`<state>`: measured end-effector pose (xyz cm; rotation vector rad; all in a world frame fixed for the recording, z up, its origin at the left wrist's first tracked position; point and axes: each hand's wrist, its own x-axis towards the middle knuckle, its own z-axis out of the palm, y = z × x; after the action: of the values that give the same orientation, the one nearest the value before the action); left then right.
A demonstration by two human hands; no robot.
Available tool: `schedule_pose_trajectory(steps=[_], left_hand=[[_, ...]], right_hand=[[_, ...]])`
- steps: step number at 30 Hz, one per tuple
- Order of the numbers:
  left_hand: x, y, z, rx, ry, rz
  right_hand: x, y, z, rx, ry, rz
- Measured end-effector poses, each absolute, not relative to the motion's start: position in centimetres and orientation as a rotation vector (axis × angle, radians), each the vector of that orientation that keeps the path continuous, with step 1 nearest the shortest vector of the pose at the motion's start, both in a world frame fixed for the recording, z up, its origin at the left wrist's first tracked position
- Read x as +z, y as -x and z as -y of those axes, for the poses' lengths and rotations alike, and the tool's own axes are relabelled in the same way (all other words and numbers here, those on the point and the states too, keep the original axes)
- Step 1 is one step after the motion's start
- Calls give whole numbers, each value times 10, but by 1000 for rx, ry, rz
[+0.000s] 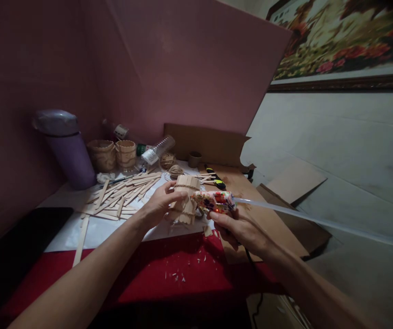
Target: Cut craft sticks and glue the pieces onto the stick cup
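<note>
My left hand [164,203] is closed around the left side of a small barrel-like cup of wooden sticks [186,183], bound with twine near both ends. The cup is held over the front of the white paper. In my right hand [234,226] is a hot glue gun [215,201] with a colourful pattern and a small red light. Its nozzle points left, at or very near the side of the cup; I cannot tell whether they touch. A long clear glue stick [285,211] sticks out of its back, and a black cord hangs below.
Loose popsicle sticks [124,194] lie piled on white paper [62,233]. Behind are a purple bottle [67,155], two wooden cups [126,155], a plastic bottle [157,151] and twine balls [175,171]. A yellow-black utility knife [215,177] lies on cardboard [268,224]. Scraps dot the red cloth [148,269].
</note>
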<state>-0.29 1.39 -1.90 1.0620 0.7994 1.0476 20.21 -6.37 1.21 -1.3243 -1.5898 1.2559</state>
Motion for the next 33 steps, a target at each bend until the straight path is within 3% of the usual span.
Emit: schedule_pose_trajectory(steps=[33], left_hand=[[-21, 2, -13, 1040, -1082, -782]], right_hand=[[6, -206, 62, 1237, 1339, 1580]])
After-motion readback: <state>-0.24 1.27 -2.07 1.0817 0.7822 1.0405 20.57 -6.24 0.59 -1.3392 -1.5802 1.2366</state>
